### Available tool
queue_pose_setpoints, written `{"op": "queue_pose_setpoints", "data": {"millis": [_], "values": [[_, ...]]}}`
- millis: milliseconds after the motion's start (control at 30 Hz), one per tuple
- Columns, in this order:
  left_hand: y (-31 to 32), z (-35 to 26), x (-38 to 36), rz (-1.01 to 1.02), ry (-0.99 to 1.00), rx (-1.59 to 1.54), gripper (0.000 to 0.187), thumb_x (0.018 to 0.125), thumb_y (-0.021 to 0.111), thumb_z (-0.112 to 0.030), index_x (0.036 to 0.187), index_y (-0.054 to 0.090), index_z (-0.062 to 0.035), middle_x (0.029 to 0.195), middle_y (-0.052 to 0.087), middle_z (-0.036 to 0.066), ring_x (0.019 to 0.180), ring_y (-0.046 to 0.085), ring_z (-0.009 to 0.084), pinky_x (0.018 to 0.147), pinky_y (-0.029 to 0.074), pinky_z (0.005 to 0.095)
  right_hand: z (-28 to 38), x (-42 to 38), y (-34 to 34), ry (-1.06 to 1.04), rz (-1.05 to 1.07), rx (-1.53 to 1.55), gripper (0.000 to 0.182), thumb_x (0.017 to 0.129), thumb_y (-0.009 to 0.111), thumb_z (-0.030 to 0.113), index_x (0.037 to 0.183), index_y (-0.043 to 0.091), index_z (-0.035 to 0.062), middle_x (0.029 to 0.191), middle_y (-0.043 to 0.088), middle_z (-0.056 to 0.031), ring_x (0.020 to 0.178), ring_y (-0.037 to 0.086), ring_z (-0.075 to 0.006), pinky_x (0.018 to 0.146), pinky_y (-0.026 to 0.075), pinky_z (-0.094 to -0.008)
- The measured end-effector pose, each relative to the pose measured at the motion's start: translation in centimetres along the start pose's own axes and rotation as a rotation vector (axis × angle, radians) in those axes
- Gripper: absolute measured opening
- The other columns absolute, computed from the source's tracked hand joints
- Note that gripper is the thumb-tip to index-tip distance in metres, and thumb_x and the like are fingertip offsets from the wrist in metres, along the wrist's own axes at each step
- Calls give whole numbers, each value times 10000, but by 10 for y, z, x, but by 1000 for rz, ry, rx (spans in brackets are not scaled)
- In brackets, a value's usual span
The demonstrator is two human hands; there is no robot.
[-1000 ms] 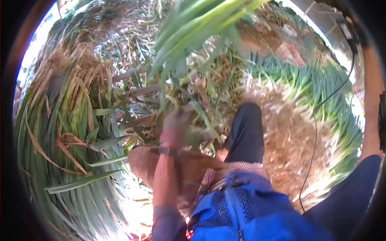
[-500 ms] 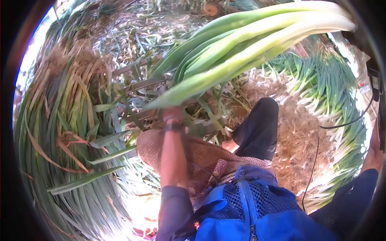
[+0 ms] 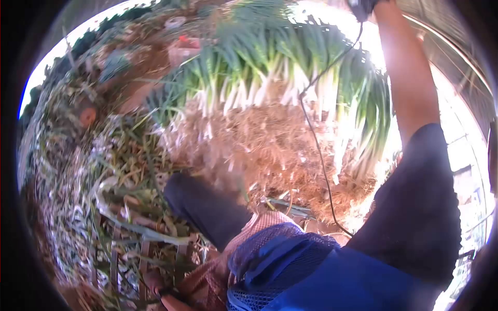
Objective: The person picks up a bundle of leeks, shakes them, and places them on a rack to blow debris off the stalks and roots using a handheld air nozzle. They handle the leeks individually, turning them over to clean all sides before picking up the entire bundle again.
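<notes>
right arm: outstretched, cut off at view's top edge | left hand: low, grip unclear

Green onions, well beyond the fingers of the left hand: leaves deep green, shafts white grading through pale yellow-green, roots tan to reddish brown. Leaf litter, around and beyond the fingers: mottled green, straw and whitish. Wristband, just behind the fingers: black. Cloth, to their right: fine pinkish-white check; nearer the fingers, brown. Garment, farther right: bright blue, with darker blue openwork mesh. Trouser leg, beyond the fingers: near-black. Right sleeve, far right of them: dark navy. Cord, beyond: plain black.
</notes>
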State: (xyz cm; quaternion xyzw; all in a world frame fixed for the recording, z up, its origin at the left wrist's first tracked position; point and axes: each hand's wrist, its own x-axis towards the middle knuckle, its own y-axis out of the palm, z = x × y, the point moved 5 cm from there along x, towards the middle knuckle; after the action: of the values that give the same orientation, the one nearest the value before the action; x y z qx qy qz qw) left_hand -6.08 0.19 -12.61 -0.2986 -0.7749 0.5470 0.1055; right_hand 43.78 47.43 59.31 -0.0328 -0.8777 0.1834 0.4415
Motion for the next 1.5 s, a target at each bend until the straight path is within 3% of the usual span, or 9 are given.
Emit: {"op": "queue_pose_setpoints", "data": {"millis": [200, 367, 500, 800, 900, 1100, 1200, 1333, 1500], "values": [[36, 21, 22, 213, -80, -43, 185, 867, 709, -246, 875, 773, -72, 836, 747, 154, 789, 734, 310, 697, 571, 489, -213, -343, 116, 592, 738, -208, 286, 788, 801, 314, 949, 774, 79, 1039, 767, -168, 919, 752, -323, 813, 595, -418], [21, -81, 3, 208, 9, -39, 242, 873, 707, -291, 953, 757, -68, 903, 744, 155, 825, 734, 302, 731, 571, 482, -215, -602, 182, 424, 1218, -231, 287, 795, 804, 313, 953, 776, 74, 1058, 768, -169, 926, 754, -321, 819, 599, -412], [19, -143, -3, 251, 74, -62, 299, 877, 705, -327, 1015, 744, -65, 956, 741, 157, 853, 733, 296, 758, 571, 476, -227, -589, 133, 982, 1328, -91, 315, 816, 800, 297, 1036, 758, 75, 1105, 760, -159, 967, 746, -327, 840, 597, -410], [23, -173, -12, 346, 112, -107, 443, 887, 701, -409, 1155, 714, -57, 1076, 736, 159, 918, 732, 282, 819, 572, 462, -264, -566, 106, 1192, 1166, -92, 413, 862, 790, 262, 1224, 717, 78, 1209, 742, -136, 1060, 728, -341, 885, 591, -407], [20, -165, -11, 357, 117, -134, 493, 890, 699, -436, 1202, 704, -55, 1116, 734, 160, 940, 732, 277, 840, 572, 458, -185, -415, 56, 1272, 779, -21, 612, 892, 727, 323, 1419, 573, 54, 1072, 753, -207, 1043, 719, -376, 924, 570, -439], [-14, -79, -34, 403, 14, -284, 595, 896, 696, -491, 1295, 685, -50, 1196, 730, 162, 983, 731, 268, 881, 572, 449, 62, -273, 89, 516, 581, 821, 414, 900, 733, 340, 1174, 692, 32, 1104, 741, -207, 1001, 731, -339, 900, 565, -439], [-29, -43, -70, 335, -141, -312, 646, 900, 695, -518, 1342, 675, -48, 1236, 728, 162, 1005, 731, 264, 901, 572, 444, 233, -237, 82, 256, 797, 1170, 408, 901, 750, 304, 1192, 690, 24, 1068, 746, -189, 965, 739, -299, 874, 574, -410], [-48, -56, -106, 109, -310, -568, 284, 908, 770, -236, 1100, 761, -27, 976, 774, 78, 869, 713, 166, 783, 572, 335, 405, -231, 58, -181, 1012, 1450, 571, 903, 753, 379, 1338, 636, 29, 1084, 745, -188, 964, 733, -317, 888, 571, -415], [-50, 14, -117, -346, -500, -797, 441, 852, 842, -177, 1237, 694, -19, 1067, 763, 93, 892, 708, 154, 784, 574, 329, 568, -264, 25, -655, 1283, 1047, 943, 865, 711, 593, 1553, 414, 21, 1168, 715, -248, 1041, 714, -385, 931, 556, -468]]}}
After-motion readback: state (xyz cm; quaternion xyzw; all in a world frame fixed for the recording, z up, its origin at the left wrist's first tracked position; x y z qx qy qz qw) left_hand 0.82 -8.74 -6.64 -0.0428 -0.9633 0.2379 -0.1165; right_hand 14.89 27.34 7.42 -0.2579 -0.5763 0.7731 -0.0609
